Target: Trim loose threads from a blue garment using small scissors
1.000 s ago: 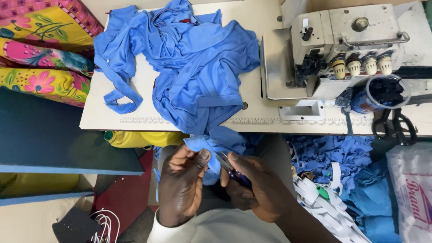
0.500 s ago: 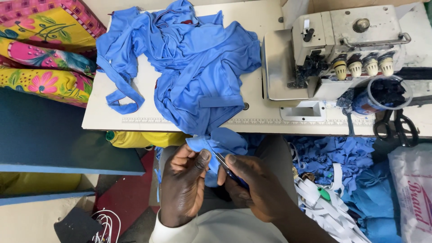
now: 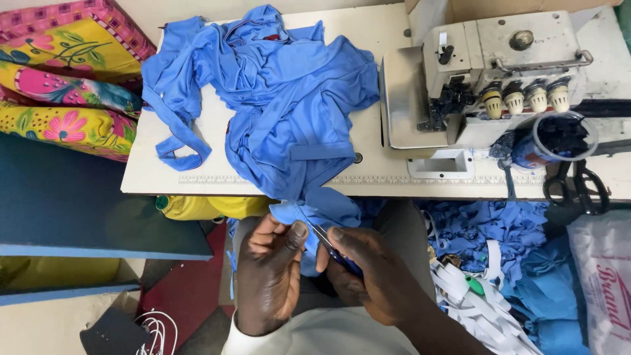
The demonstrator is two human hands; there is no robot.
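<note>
Snips (image 3: 335, 253) mostly buried under right hand (image 3: 368, 276); blade tips too small to tell. Bag (image 3: 605, 283) cut off at right edge, forearms at bottom.

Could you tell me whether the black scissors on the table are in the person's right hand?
No, the black scissors lie untouched on the table's right end, apart from the right hand.
</note>
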